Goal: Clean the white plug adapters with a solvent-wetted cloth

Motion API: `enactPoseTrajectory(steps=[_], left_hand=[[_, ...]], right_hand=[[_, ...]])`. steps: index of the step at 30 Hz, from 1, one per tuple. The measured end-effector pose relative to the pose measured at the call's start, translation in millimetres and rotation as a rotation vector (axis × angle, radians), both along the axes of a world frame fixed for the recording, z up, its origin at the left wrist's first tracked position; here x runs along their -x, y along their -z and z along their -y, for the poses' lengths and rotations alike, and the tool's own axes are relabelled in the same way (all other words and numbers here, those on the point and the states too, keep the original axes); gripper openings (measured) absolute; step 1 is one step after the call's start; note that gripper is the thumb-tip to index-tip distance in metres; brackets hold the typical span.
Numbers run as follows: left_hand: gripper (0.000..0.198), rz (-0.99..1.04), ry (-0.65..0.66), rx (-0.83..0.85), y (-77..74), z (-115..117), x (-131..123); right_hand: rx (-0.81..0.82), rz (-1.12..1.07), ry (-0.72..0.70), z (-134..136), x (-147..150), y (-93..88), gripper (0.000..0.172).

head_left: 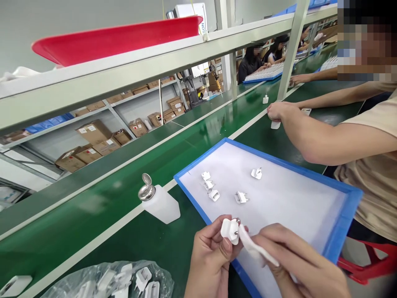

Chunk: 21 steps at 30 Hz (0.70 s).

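Here, low in the head view: left hand (211,258) closed around a white plug piece (230,231), thumb and fingers pinching its body, metal prongs pointing up and to the right, held just over the near edge of the blue-rimmed tray (344,223). Right hand (297,265) curled shut on a white wipe (252,247), its tip touching the plug piece from the right, just below the prongs. Both hands close together, nearly meeting at the piece. Farther back on the tray's white surface, four loose plug pieces (241,197), well apart from the hands. Left of the tray, on the green bench (93,231), a white dispenser bottle (159,203) with a metal top. At the bottom edge, a clear bag of plug pieces (124,281). On the right, a co-worker's forearm (325,138) reaching across the bench, hand resting beside a small white part.
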<state>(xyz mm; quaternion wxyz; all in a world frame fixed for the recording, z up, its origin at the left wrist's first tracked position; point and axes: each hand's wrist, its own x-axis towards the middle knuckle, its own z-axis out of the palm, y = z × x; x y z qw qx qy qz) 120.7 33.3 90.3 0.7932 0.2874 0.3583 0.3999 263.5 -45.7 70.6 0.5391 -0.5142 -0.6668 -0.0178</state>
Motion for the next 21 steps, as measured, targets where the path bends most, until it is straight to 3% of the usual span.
enactPoseTrajectory(steps=[2,4,12,21], left_hand=[[0.055,0.030,-0.012,0.036,-2.1,0.4,0.5],[0.052,0.026,-0.024,0.038,-4.9,0.8,0.5],[0.042,-0.089,-0.042,-0.077,-11.2,2.5,-4.7],[0.035,-0.219,-0.096,-0.337,9.9,0.8,-1.0]], right_hand=[[0.008,-0.039,0.133,2.9,-2.3,3.1,0.025],[0.023,-0.044,0.164,3.9,-2.0,4.9,0.027],[0.077,0.032,0.022,-6.7,5.8,9.0,0.042],[0.123,0.218,-0.024,-11.2,10.4,15.0,0.031]])
